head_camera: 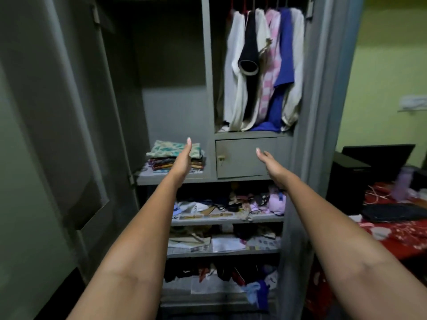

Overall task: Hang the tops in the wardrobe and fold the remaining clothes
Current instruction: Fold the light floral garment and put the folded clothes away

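Before me stands the grey metal wardrobe (pixel 305 139) with its left door (pixel 57 135) swung wide, and both my bare arms reach straight out toward its middle. My left forearm runs up from the lower left and my right forearm from the lower right, the two converging as they rise, so my hands end up near each other yet apart, at the height of the shelf (pixel 147 179) that carries folded things. My left hand (pixel 184 158) is turned on edge, fingers straight and held together, pointing upward in front of the stack of folded clothes (pixel 161 158); whether it touches the stack I cannot tell. My right hand (pixel 270 165) is likewise spread flat with relaxed fingers, palm facing inward, hovering in front of the small locker door (pixel 240 162) with its key (pixel 221 158) at the left side. Neither hand holds anything. Above the locker, in the upper right compartment, the tops (pixel 263 70) hang side by side on hangers: white ones, a black one, a pink-and-white one and a blue one. Below my hands, lower shelves (pixel 226 220) hold loose jumbled cloth and papers. Off to the right, a table with a red cloth (pixel 397 236) bears a dark keyboard (pixel 392 212).
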The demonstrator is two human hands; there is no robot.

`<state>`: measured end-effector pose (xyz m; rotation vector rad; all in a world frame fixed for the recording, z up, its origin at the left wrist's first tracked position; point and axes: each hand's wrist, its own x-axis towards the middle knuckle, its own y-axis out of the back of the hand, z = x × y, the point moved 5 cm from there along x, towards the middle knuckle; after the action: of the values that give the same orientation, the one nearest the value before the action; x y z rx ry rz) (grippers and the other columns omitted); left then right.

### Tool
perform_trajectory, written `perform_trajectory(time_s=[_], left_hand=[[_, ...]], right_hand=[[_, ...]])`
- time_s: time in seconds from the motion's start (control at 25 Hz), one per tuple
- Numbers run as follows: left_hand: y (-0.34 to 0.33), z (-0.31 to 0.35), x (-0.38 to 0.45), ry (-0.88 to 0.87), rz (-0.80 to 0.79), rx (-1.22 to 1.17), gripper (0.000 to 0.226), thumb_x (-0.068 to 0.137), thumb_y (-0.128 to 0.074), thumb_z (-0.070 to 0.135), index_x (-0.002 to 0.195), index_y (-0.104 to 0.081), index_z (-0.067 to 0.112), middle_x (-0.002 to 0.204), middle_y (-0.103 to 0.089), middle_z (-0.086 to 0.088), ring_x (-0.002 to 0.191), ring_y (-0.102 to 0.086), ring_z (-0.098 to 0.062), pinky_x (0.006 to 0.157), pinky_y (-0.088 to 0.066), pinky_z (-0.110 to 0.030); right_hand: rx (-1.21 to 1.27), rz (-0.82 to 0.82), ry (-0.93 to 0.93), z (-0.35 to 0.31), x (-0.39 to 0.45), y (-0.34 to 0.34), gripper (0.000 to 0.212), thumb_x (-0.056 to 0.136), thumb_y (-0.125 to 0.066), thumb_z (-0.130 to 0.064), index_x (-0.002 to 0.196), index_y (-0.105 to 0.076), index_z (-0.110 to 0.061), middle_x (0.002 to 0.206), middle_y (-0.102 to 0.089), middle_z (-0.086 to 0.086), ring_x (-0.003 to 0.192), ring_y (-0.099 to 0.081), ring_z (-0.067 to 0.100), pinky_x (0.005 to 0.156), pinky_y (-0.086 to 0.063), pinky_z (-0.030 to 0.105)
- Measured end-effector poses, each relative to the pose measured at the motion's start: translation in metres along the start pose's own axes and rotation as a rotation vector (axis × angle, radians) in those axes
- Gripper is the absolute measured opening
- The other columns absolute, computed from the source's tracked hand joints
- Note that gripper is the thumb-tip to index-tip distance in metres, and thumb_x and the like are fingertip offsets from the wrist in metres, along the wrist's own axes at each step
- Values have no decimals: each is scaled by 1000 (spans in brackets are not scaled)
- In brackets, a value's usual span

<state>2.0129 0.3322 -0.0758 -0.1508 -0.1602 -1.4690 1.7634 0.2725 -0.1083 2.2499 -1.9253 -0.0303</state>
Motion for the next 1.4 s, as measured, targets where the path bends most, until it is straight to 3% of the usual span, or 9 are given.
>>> perform_trajectory(time_s=[0.36,0.52,0.88,0.96,1.0,1.08,1.2,1.32,1.4], left_hand=[[41,-28,1,34,80,132,70,94,-21,65,152,-12,27,160,-11,2,146,-13,-21,118,-13,-45],[52,-27,9,39,72,148,73,92,-22,68,152,-11,28,160,-10,4,147,-12,-19,118,-12,-45],[5,-29,85,68,-57,115,86,85,-28,78,151,-20,24,158,-17,3,144,-20,-20,119,-15,-44],[-4,-21,110,24,-62,118,78,91,-25,71,152,-15,24,158,-14,4,146,-16,-19,118,-14,-41],[-7,-16,126,-14,-54,138,73,93,-23,67,152,-12,25,159,-12,4,146,-13,-19,117,-13,-42],[-7,-10,172,-92,-14,199,70,95,-25,62,153,-12,24,160,-11,3,146,-13,-19,117,-13,-41],[-4,-14,253,-157,111,361,73,96,-34,56,153,-9,19,160,-12,-3,146,-14,-24,117,-15,-42],[-18,-21,334,-274,158,569,79,96,-38,53,153,5,19,161,3,-2,148,0,-23,118,-9,-43],[-25,-22,376,-359,228,602,88,93,-45,53,151,13,21,160,9,0,147,5,-23,118,-7,-43]], right_hand=[[-50,-47,-120,16,-3,-28,85,90,-37,-67,153,1,-25,160,-6,3,146,-10,28,115,-12,47],[-43,-25,-96,0,8,-40,81,94,-35,-62,154,0,-19,160,-6,5,146,-12,28,116,-13,44],[-211,156,-25,-13,93,-25,70,97,-34,-56,142,-35,-3,148,-37,15,136,-35,31,111,-26,40],[-250,193,-26,-16,125,-20,63,95,-37,-58,129,-50,-7,131,-51,14,122,-48,28,101,-35,38],[-271,219,-28,-17,147,-17,54,93,-40,-60,113,-57,-12,112,-55,12,101,-55,25,89,-41,35],[-245,302,-28,-20,197,-12,45,85,-52,-59,92,-56,-15,91,-52,11,71,-51,21,72,-44,31],[-306,467,-68,-29,269,0,55,78,-63,-58,103,-58,-10,100,-66,12,79,-66,27,67,-51,29],[-382,524,-148,-43,337,3,81,71,-68,-62,127,-50,-6,116,-65,11,99,-66,27,78,-50,29],[-324,424,-167,-49,386,-8,60,80,-68,-43,122,-54,-2,101,-69,10,76,-70,22,65,-52,24]])
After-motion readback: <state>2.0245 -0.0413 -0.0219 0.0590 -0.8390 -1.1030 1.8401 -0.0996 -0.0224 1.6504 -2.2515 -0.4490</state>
